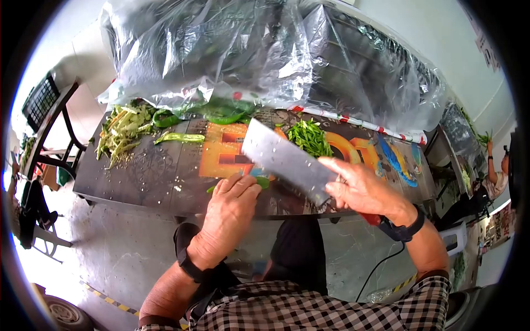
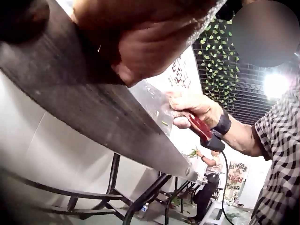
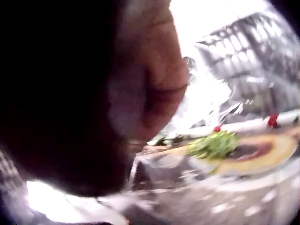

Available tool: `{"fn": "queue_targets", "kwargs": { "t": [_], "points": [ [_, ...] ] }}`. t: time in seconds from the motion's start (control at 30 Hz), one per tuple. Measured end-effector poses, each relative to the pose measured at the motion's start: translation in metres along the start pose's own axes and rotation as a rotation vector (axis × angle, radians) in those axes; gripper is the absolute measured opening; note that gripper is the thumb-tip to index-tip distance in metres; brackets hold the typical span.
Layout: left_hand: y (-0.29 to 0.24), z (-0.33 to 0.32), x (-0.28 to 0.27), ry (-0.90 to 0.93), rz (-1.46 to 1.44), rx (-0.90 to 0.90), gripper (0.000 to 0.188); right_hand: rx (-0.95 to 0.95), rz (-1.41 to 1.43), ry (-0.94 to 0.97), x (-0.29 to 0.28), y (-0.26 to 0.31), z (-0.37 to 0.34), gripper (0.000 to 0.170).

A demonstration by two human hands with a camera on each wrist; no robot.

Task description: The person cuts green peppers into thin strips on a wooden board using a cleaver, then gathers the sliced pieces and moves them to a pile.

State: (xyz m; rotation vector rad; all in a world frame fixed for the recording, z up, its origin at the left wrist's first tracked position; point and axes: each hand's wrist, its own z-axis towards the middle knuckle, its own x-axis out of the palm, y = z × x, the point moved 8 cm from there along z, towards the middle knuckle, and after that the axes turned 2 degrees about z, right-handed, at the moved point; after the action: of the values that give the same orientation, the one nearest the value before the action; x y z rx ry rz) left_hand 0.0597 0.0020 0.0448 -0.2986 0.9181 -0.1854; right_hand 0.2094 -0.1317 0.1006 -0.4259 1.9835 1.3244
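Note:
My right hand (image 1: 359, 187) grips a wide cleaver (image 1: 287, 160) by its red handle (image 2: 200, 126), the blade slanting up and left above the tabletop (image 1: 149, 182). My left hand (image 1: 233, 204) has its fingers bent down over a piece of green pepper (image 1: 261, 182), which shows at both sides of the fingers. Behind the blade lies a heap of cut green strips (image 1: 309, 138), also in the right wrist view (image 3: 214, 145). In the left wrist view my left hand (image 2: 150, 42) is above the table edge, its fingertips partly hidden.
Pale green scraps (image 1: 122, 129) lie at the table's left, beside a pepper piece (image 1: 185, 138). Whole green peppers (image 1: 226, 116) lie at the back by clear plastic sheeting (image 1: 265, 55). Another person (image 1: 494, 182) is at a table on the right. A cable (image 1: 381, 265) hangs by my right wrist.

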Motion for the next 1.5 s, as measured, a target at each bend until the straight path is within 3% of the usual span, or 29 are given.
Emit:
{"fn": "queue_targets", "kwargs": {
  "t": [0.1,0.2,0.27,0.33,0.43,0.53,0.8,1.03,1.13,1.23,1.37,1.4,1.5],
  "points": [
    [-0.001,-0.004,0.007,-0.026,0.020,0.005,0.032,-0.193,-0.068,-0.246,-0.019,0.014,-0.002,0.048],
    [0.000,-0.004,0.009,-0.049,-0.027,0.030,0.032,-0.444,-0.370,-0.414,-0.024,0.047,-0.007,0.043],
    [0.003,-0.003,0.004,-0.075,-0.051,0.028,0.031,-0.298,-0.273,-0.357,-0.015,0.039,0.002,0.034],
    [0.001,-0.004,0.002,-0.097,-0.087,0.002,0.029,-0.426,-0.358,-0.382,-0.002,0.040,0.006,0.031],
    [0.000,-0.002,0.003,-0.090,-0.056,-0.014,0.030,-0.469,-0.359,-0.367,0.008,0.041,0.006,0.028],
    [-0.002,-0.002,0.002,-0.087,-0.050,-0.036,0.030,-0.363,-0.370,-0.329,0.011,0.042,0.006,0.027],
    [-0.003,-0.003,0.005,-0.094,-0.001,-0.070,0.026,-0.485,-0.336,-0.354,0.023,0.039,0.009,0.027],
    [-0.003,-0.001,0.002,-0.090,-0.038,-0.085,0.027,-0.510,-0.497,-0.280,0.028,0.054,0.011,0.021],
    [-0.002,-0.002,0.003,-0.084,-0.036,-0.088,0.030,-0.326,-0.559,-0.132,0.034,0.048,0.020,0.029],
    [-0.002,-0.005,0.006,-0.089,-0.020,-0.090,0.028,-0.448,-0.524,-0.185,0.038,0.059,0.027,0.014],
    [-0.004,-0.002,0.007,-0.098,-0.024,-0.081,0.029,-0.502,-0.559,-0.165,0.055,0.070,0.048,0.011],
    [-0.004,-0.001,0.006,-0.100,-0.021,-0.080,0.029,-0.505,-0.565,-0.174,0.059,0.075,0.054,0.021],
    [-0.002,-0.004,0.007,-0.090,-0.018,-0.048,0.029,-0.550,-0.535,-0.205,0.056,0.077,0.062,0.018]
  ]
}}
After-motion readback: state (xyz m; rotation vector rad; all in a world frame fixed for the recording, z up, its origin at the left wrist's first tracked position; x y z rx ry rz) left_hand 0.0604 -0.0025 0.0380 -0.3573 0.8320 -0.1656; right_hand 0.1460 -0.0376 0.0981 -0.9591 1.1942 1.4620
